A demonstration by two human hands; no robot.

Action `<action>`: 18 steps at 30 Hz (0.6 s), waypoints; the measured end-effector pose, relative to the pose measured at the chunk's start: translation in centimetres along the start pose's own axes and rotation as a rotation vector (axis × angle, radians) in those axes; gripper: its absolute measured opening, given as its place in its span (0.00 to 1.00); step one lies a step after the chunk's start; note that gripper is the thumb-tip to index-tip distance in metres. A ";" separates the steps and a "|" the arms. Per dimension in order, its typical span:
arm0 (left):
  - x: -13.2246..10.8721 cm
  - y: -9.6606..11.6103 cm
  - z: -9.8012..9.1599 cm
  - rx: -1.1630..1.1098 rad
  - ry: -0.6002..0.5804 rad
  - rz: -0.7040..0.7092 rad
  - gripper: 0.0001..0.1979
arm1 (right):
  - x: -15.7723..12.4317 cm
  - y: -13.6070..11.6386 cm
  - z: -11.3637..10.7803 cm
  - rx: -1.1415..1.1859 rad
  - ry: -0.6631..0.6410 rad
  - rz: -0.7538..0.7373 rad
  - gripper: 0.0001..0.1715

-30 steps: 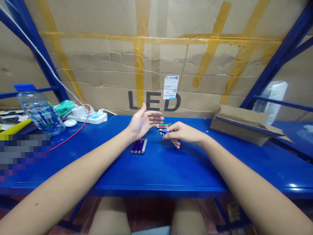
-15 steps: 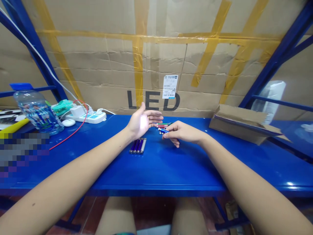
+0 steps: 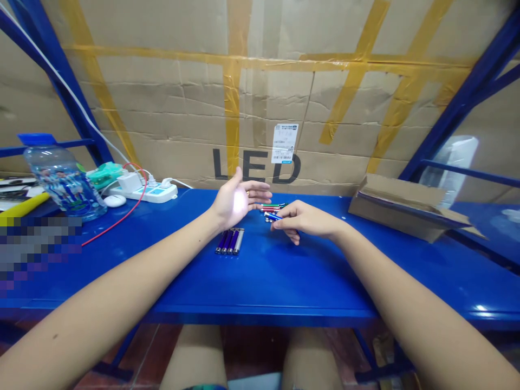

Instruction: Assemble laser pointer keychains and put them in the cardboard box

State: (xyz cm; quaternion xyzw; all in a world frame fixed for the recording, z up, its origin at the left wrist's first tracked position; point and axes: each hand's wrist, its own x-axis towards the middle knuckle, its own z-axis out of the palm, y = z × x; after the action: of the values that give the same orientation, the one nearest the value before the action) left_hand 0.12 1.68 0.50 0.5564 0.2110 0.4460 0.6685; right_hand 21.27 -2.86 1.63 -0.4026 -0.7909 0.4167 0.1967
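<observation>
Here, pinching a slim blue flashlight (image 3: 273, 216) between thumb and fingers of the right hand (image 3: 303, 219), over the blue table (image 3: 264, 287), with its end toward the left hand (image 3: 231, 205). Holding that left hand open and free of any object, with a bright whitish spot of light (image 3: 240, 201) on its palm. Just beyond the flashlight, can see red and green tubes (image 3: 270, 209). Below the left wrist, can see purple tubes (image 3: 227, 242) and one silver tube (image 3: 239, 242) lying side by side.
</observation>
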 end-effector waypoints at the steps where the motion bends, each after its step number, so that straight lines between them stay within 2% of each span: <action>1: 0.0 0.0 0.0 -0.001 0.002 -0.004 0.40 | 0.0 0.0 0.0 -0.001 -0.004 -0.003 0.21; 18: 0.0 0.0 0.0 -0.001 -0.015 -0.009 0.40 | 0.0 0.1 0.0 -0.001 -0.011 -0.027 0.21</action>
State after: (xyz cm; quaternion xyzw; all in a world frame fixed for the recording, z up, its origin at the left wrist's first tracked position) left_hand 0.11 1.64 0.53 0.5584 0.2082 0.4388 0.6725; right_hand 21.32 -2.79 1.58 -0.3898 -0.7976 0.4157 0.1979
